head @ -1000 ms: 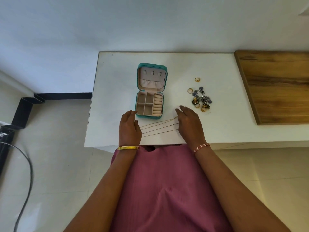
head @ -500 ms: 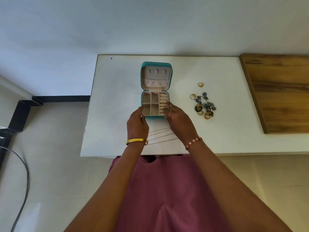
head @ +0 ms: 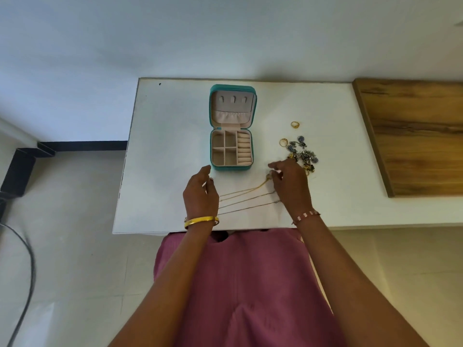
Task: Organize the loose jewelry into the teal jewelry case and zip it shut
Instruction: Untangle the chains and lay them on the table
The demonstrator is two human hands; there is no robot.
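My right hand pinches a gold chain on the desk; my left hand hangs relaxed beside the open teal case.

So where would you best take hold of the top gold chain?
Probably at its right end, by the small pendant, pinched from above. The top chain lies flat and stretched across the table, and the right hand is beside that end.

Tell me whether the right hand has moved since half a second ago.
Yes. The right hand has left the teal jewelry case and moved right, toward the loose jewelry pile.
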